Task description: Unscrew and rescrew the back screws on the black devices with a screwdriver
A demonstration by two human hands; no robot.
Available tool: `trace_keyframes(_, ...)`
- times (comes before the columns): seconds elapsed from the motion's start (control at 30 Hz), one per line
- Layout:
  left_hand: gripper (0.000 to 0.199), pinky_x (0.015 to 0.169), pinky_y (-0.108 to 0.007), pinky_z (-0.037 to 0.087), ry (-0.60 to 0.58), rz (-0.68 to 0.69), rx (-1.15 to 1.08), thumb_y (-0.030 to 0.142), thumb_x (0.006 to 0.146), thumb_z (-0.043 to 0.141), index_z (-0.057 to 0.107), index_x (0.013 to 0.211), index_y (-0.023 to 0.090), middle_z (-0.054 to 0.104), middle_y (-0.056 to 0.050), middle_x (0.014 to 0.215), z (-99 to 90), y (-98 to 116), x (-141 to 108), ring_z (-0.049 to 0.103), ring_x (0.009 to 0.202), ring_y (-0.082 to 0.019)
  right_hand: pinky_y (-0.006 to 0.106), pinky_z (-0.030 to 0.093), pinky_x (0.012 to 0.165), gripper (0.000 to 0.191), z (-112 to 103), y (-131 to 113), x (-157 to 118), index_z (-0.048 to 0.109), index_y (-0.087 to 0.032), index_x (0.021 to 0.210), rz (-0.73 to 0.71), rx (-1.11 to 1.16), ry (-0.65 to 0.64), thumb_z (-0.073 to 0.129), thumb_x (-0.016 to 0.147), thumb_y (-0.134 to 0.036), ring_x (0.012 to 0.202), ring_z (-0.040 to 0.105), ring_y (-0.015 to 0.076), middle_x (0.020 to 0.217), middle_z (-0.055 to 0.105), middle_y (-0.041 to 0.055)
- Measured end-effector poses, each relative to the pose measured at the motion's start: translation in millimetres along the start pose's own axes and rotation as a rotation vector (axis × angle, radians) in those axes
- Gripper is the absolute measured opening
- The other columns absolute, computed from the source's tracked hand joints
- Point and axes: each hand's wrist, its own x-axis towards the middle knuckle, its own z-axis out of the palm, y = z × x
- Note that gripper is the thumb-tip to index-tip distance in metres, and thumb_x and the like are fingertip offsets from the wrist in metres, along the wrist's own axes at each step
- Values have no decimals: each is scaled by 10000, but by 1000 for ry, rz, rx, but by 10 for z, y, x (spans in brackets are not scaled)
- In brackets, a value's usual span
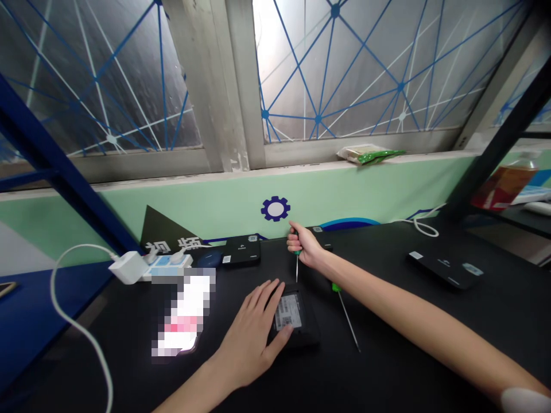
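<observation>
A black box-like device [307,330] with a white label lies on the black table. My left hand [253,330] rests on its left side, fingers spread, thumb near the label's lower edge. Beyond the device, my right hand [305,245] is wrapped round the green handle of a screwdriver [297,267]. Its thin shaft points down to the far edge of the device; whether the tip touches a screw is too small to tell. Just right of the device, a second screwdriver [348,321] with a bright green handle lies on the table.
Similar black devices lie at the back [243,250] and at the right [445,268]. A lit phone [185,315], a power strip [166,267] with a white charger [129,268] and a dark mouse [209,260] are at the left. A green packet [370,155] sits on the windowsill.
</observation>
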Motion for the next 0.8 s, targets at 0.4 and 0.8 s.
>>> trace_keyframes(0.4,634,1138,-506,315,17,-20,-13,509,1007,411,268,1541,198,371,-111,1542,21,18,5,322,1410,-317,109,171,280,295,-22,42,-13,391,-203,723,100,71,14,467,1004,-247,329,203,26,501,294,-112)
trace_keyframes(0.8,1057,1114,-585,305,-58,7,-44,717,730,674,233,1564,239,372,-132,1533,-52,-48,-30,354,1375,-406,111,165,279,305,31,47,-96,392,-200,724,196,107,-29,451,1019,-249,328,201,25,516,269,-115)
